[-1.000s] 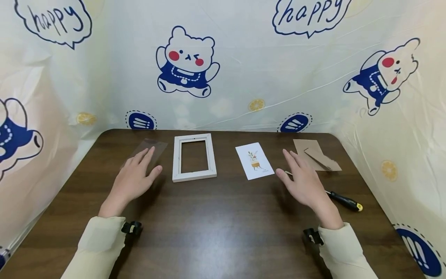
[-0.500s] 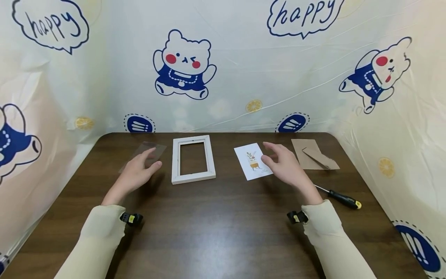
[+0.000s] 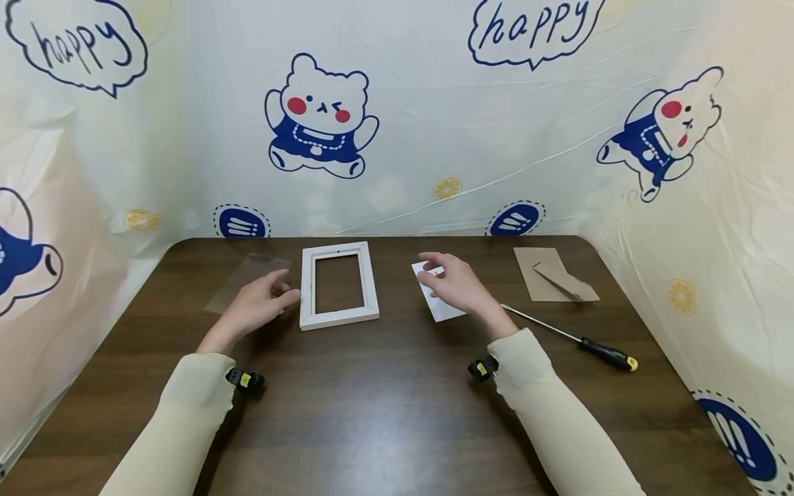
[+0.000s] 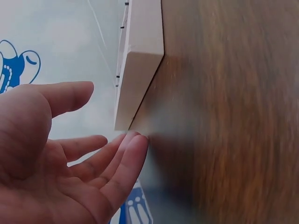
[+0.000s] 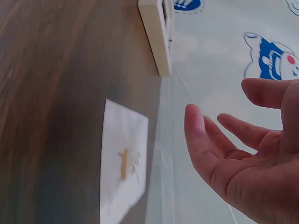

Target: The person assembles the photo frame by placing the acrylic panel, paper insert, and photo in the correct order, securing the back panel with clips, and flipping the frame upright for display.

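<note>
A white picture frame (image 3: 338, 285) lies flat and empty on the dark wooden table (image 3: 384, 406). My left hand (image 3: 260, 306) hovers just left of its near corner, fingers relaxed and holding nothing; in the left wrist view the fingertips (image 4: 135, 142) are close beside the frame (image 4: 140, 60). My right hand (image 3: 449, 284) hangs open above a white picture card (image 3: 442, 308), partly hiding it. The right wrist view shows the card (image 5: 124, 165) flat under the spread fingers (image 5: 196, 135), with the frame (image 5: 156, 32) beyond.
A clear sheet (image 3: 247, 281) lies left of the frame. A brown backing board with a stand (image 3: 554, 281) sits at the far right, a black-handled screwdriver (image 3: 573, 337) in front of it. Printed curtains (image 3: 397, 117) wall the table on three sides.
Both hands moved inward: the right from beside the screwdriver leftwards over the card, the left off the clear sheet toward the frame's near left corner.
</note>
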Available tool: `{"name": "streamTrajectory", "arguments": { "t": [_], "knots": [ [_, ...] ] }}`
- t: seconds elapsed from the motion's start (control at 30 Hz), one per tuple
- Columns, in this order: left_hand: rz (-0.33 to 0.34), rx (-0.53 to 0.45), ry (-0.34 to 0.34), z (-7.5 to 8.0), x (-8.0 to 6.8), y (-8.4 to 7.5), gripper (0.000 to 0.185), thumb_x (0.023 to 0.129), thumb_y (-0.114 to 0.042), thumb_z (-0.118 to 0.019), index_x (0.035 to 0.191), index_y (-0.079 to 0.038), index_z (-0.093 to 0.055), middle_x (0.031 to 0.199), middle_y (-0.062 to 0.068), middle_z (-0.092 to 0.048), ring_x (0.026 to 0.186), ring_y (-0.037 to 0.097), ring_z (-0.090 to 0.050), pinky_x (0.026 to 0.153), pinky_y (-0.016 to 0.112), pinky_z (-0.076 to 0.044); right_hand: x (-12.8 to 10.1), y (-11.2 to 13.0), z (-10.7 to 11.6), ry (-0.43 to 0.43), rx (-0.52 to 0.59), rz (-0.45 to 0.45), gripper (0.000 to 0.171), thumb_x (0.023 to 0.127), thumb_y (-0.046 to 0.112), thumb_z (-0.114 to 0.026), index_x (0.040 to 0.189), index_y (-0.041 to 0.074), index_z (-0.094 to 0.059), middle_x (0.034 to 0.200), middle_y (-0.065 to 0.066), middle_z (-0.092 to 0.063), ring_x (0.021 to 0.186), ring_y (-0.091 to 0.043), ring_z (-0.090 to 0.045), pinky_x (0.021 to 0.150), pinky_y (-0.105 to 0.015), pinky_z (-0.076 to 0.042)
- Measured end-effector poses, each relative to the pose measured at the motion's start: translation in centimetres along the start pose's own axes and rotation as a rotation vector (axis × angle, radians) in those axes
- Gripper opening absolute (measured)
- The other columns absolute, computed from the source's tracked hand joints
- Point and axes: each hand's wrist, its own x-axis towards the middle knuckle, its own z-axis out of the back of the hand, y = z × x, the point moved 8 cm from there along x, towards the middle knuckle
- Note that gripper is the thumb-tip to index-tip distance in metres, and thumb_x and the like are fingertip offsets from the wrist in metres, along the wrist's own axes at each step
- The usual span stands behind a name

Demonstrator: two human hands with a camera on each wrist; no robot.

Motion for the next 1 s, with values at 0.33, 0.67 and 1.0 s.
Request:
{"name": "streamTrajectory", "arguments": {
  "t": [0.33,0.67,1.0],
  "knots": [
    [0.026,-0.009,0.034,-0.9,0.8,-0.2,0.078,0.107,-0.039,-0.062,0.163,0.005,-0.031,0.135,0.027,-0.059,0.095,0.027,-0.067,0.086,0.043,-0.057,2.3,0.5,-4.6,0.103,0.108,-0.061,0.053,0.104,0.019,-0.062,0.152,-0.001,-0.052,0.120,-0.015,-0.064,0.088,-0.038,-0.077,0.081,-0.040,-0.063],
    [0.005,-0.056,0.053,-1.6,1.5,-0.6,0.074,0.107,-0.031,-0.062,0.162,0.008,-0.030,0.128,0.027,-0.059,0.089,0.024,-0.070,0.076,0.036,-0.057,3.9,0.5,-8.2,0.136,0.091,-0.075,0.058,0.101,0.017,-0.064,0.153,-0.004,-0.051,0.116,-0.015,-0.065,0.078,-0.028,-0.078,0.078,-0.030,-0.061],
    [-0.010,-0.094,0.054,-2.1,1.8,-0.5,0.071,0.105,-0.024,-0.064,0.160,0.008,-0.034,0.126,0.026,-0.058,0.084,0.023,-0.070,0.076,0.036,-0.060,5.1,0.8,-9.8,0.111,0.027,-0.075,0.055,0.100,0.014,-0.066,0.151,-0.003,-0.054,0.110,-0.014,-0.067,0.068,-0.019,-0.074,0.066,-0.026,-0.059]
  ]
}}
